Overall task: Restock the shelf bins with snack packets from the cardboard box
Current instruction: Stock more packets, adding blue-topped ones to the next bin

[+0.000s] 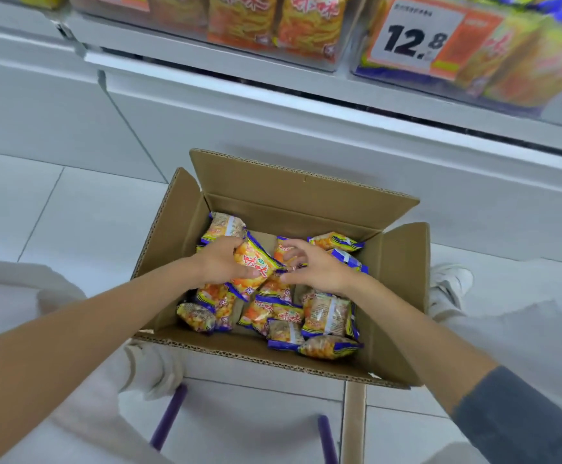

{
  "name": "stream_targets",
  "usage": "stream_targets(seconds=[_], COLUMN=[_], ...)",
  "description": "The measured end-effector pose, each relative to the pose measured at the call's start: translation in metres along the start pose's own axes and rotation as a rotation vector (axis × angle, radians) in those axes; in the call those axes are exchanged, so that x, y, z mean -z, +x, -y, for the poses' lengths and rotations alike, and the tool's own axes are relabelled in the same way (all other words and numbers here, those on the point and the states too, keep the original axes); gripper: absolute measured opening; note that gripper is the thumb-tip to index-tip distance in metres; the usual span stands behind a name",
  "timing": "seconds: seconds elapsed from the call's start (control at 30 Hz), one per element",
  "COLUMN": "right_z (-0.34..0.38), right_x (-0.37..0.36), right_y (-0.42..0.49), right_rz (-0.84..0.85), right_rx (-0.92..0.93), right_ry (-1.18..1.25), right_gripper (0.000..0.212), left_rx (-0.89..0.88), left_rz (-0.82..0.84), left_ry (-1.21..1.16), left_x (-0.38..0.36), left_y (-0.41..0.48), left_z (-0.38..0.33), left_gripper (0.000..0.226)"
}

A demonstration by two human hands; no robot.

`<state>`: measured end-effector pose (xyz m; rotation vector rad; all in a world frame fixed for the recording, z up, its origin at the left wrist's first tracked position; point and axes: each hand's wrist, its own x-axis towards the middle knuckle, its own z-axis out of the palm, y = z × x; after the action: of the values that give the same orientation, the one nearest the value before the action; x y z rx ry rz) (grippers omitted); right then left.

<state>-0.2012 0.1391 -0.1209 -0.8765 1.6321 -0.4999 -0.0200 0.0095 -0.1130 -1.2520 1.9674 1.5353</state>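
In the open cardboard box [403, 279] on the floor [71, 212] near the shelf bins [306, 60], the left hand [221, 262] grips an orange snack packet [256, 266], likely to lift it out, while the right hand [316, 267] curls over neighbouring packets [281, 250], though whether it actually holds one cannot be told.

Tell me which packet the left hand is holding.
The orange-fronted packet with red lettering, tilted above the pile in the box; the left hand curls round it.

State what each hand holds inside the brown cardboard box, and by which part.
The left hand grips an orange, purple-edged plastic snack packet across its middle. The right hand curls over other packets; whether it grips one cannot be told.
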Motion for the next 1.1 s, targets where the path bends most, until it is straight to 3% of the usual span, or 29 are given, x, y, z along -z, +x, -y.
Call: stream_targets(seconds=[0.07,0.17,0.3,0.37,0.43,0.67,0.73,0.87,1.0,1.1], right_z=[-0.022,-0.044,-0.058,-0.066,-0.065,0.003,0.018,0.04,0.057,0.077], right_x=[-0.008,-0.031,-0.058,-0.063,-0.056,0.011,0.025,0.044,0.067,0.078], right_y=[0.003,0.013,0.022,0.026,0.028,0.0,-0.012,-0.038,-0.064,-0.084], right_rz=[0.185,0.441,0.537,0.481,0.392,0.147,0.099,-0.024,-0.111,-0.153], right_rx=[-0.087,-0.194,-0.165,-0.148,-0.195,-0.142,-0.123,-0.072,-0.008,0.083], right_ry=[-0.194,-0.419,-0.654,-0.608,-0.402,0.233,0.414,0.452,0.389,0.382], right_gripper=[0.07,0.074,0.077,0.06,0.046,0.019,0.022,0.021,0.023,0.021], left_rx=[0.005,0.019,0.01,0.006,0.004,-0.068,-0.109,-0.164,-0.227,-0.21], left_rz=[-0.056,-0.063,-0.024,-0.026,-0.033,-0.109,-0.129,-0.152,-0.283,-0.232], left_ry=[-0.001,-0.027,-0.08,-0.105,-0.098,-0.092,-0.125,-0.207,-0.219,-0.403], left_x=[0.004,0.007,0.008,0.01,0.011,0.011,0.008,0.003,0.001,-0.003], left_y=[-0.002,-0.004,-0.006,-0.004,-0.004,-0.003,-0.007,-0.02,-0.04,-0.059], left_z=[0.008,0.018,0.025,0.027,0.026,0.01,-0.001,-0.028,-0.06,-0.082], left_gripper=[0.071,0.069,0.054,0.055,0.063,0.068,0.067,0.075,0.057,0.043])
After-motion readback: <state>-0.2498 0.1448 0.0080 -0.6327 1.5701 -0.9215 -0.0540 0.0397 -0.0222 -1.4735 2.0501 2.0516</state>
